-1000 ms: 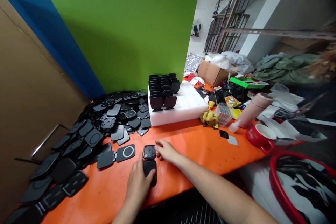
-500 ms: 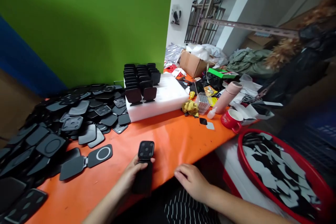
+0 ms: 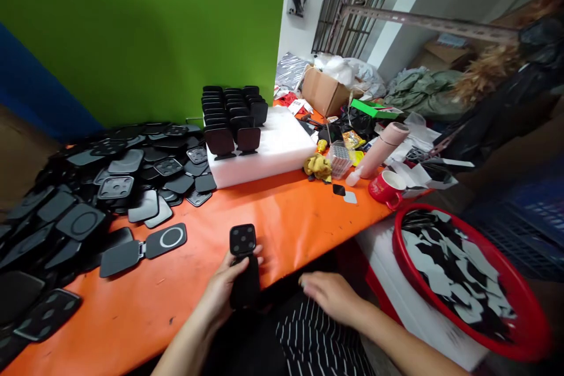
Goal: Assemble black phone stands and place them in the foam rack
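My left hand (image 3: 228, 285) is closed around a black folding pad piece (image 3: 244, 264) at the near edge of the orange table (image 3: 291, 226); its square upper leaf with several round holes stands up above my fingers. My right hand (image 3: 331, 295) hovers just off the table edge over my lap, to the right of the piece, fingers loosely curled with nothing in them. An unfolded two-leaf black pad with a white ring (image 3: 143, 248) lies flat to the left.
A big heap of black pads (image 3: 88, 188) covers the table's left. A white foam block (image 3: 273, 153) holds upright black pads (image 3: 231, 120). A red mug (image 3: 388, 189), pink bottle (image 3: 379, 153) and clutter sit right. A red basin (image 3: 462, 282) of black-white scraps stands beside the table.
My right hand left the piece and drew back off the table edge toward my lap. My left hand took up the folding piece and holds it at the edge. The view swung right.
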Demonstrator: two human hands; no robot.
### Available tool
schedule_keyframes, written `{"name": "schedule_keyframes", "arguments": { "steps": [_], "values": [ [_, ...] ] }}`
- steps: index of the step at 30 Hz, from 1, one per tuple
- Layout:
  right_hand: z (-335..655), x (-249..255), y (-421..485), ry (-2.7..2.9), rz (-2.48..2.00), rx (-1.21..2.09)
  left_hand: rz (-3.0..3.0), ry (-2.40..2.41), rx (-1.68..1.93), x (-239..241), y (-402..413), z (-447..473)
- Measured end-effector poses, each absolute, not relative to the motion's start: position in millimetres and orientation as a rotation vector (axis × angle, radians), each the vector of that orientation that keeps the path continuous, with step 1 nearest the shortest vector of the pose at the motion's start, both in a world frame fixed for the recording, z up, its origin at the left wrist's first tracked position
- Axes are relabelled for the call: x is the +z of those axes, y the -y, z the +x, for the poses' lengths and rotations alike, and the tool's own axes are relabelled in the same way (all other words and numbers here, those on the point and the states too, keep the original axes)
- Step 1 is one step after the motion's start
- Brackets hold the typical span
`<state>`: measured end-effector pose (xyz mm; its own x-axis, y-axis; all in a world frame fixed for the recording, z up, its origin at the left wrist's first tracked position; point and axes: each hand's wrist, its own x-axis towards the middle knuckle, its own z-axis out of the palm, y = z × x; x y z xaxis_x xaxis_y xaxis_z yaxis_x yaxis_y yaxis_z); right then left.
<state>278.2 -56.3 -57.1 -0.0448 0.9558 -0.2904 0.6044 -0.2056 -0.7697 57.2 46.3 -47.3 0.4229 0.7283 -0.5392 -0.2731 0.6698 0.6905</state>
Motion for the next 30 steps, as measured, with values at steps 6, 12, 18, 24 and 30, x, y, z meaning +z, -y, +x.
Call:
{"name": "schedule_keyframes", "arguments": {
  "steps": [6, 12, 18, 24, 30],
  "values": [
    [240.1, -6.6, 16.6, 1.816, -1.705, 0.897, 0.919, -0.978, 0.586, -48.2, -29.9, 65.9],
    [212.0, 3.6, -25.3, 2.092, -1.758, 0.741, 1.522, -1.109, 0.666, -38.6, -21.0, 59.3],
    [213.2, 18.0, -28.7, 2.263, -1.669, 0.766, 1.442, -1.184, 0.676, -29.1, -17.5, 57.9],
    [206.4, 11.1, -32.8, 2.167, -1.717, 0.731, 1.425, -1.200, 0.669, -29.0, -22.8, 63.6],
    [200.4, -3.6, -24.8, 2.158, -1.713, 0.719, 1.431, -1.228, 0.636, -41.5, -25.4, 63.8]
  ]
}}
